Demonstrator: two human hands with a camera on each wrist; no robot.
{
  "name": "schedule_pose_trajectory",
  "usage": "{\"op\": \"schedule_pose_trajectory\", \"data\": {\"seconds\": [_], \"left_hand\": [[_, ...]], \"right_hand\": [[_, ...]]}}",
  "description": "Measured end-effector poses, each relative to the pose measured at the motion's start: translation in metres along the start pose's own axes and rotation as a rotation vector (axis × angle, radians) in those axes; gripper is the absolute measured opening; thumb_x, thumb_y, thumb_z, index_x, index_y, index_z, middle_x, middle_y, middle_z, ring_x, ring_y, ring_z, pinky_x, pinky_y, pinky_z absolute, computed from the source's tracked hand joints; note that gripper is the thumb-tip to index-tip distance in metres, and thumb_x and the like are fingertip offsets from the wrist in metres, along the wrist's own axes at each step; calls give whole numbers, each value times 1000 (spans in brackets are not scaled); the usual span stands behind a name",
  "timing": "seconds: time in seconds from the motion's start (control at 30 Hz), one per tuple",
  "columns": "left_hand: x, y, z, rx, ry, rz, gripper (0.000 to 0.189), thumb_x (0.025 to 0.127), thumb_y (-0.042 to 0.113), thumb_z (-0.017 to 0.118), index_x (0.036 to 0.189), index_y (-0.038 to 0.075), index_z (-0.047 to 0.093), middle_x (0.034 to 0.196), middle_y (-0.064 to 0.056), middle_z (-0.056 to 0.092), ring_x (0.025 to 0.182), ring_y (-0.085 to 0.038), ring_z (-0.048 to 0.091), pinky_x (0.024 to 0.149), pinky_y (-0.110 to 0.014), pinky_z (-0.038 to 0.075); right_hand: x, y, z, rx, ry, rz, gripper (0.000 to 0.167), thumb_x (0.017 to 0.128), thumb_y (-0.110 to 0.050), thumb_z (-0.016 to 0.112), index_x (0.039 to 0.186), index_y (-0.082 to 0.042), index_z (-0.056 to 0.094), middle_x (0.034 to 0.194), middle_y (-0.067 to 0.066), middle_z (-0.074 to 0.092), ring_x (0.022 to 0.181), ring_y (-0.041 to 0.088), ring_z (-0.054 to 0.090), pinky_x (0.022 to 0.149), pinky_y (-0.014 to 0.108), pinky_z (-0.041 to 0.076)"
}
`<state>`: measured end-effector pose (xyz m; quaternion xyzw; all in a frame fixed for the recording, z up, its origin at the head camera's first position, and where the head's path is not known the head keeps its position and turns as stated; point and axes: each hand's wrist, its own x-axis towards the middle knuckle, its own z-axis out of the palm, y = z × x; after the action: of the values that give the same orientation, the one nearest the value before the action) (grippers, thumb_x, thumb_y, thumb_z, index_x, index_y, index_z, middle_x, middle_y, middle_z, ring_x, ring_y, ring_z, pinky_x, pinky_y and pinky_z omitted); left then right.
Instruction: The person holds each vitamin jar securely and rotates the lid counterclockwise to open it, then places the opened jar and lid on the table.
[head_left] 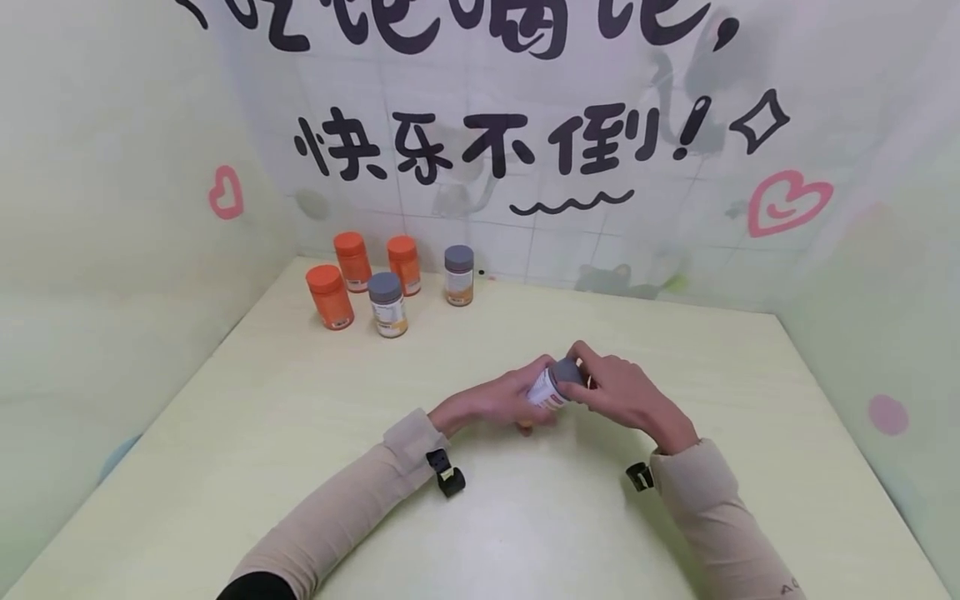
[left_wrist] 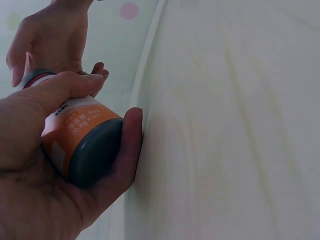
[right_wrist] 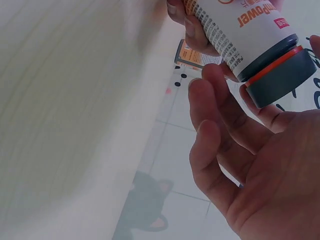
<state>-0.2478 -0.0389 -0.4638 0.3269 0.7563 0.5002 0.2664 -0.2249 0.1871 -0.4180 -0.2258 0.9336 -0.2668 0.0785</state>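
My left hand grips the body of a pill bottle with a white and orange label. The bottle is tilted above the table, its dark base towards the left wrist camera. At its upper end, my right hand pinches the grey cap between thumb and finger, the other fingers loosely bent beside it. An orange-red ring shows at the cap's lower edge in the right wrist view, next to the bottle's dark neck. Whether the cap is still threaded on, I cannot tell.
At the table's back left stand several orange bottles and two grey-capped bottles, one in front and one further right. A printed cloth wall rises behind the pale table, with side walls left and right.
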Motion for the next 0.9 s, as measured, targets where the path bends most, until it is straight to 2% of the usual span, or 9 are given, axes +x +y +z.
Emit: {"op": "schedule_pose_trajectory", "data": {"seconds": [0.23, 0.53, 0.67, 0.77, 0.9], "left_hand": [[-1, -1, -2, 2, 10, -11, 54, 94, 9, 71, 137, 18, 39, 118, -12, 57, 96, -21, 61, 66, -34, 62], [-1, 1, 0, -13, 4, -13, 54, 94, 8, 71, 136, 19, 39, 116, -11, 58, 94, -20, 62, 66, -33, 62], [-4, -1, 2, -11, 10, -25, 54, 92, 8, 72, 134, 19, 40, 113, -10, 59, 90, -19, 62, 64, -33, 62], [-4, -2, 4, -10, 1, -28, 55, 92, 8, 73, 134, 20, 40, 112, -9, 59, 90, -18, 63, 65, -34, 62], [-3, -1, 5, 6, 18, -5, 54, 93, 9, 72, 135, 21, 40, 114, -8, 59, 92, -17, 61, 65, -32, 62]], "right_hand": [[3, -1, 3, 62, 25, -15, 38, 105, -56, 47, 114, -20, 53, 82, 7, 70, 62, 16, 58, 58, 32, 46], [0, -3, -3, -39, 50, 34, 41, 100, -59, 55, 115, -21, 59, 83, -1, 68, 64, 14, 57, 60, 31, 46], [-3, -2, -6, -56, 7, 85, 43, 95, -64, 59, 105, -22, 62, 80, -4, 66, 64, 15, 55, 60, 31, 44], [-7, 1, -8, -36, -41, 101, 41, 94, -63, 61, 98, -22, 63, 77, -3, 65, 64, 16, 60, 60, 31, 45], [-8, 3, -12, 1, -51, 46, 34, 96, -51, 63, 104, -19, 63, 77, -2, 66, 66, 20, 66, 61, 32, 48]]}}
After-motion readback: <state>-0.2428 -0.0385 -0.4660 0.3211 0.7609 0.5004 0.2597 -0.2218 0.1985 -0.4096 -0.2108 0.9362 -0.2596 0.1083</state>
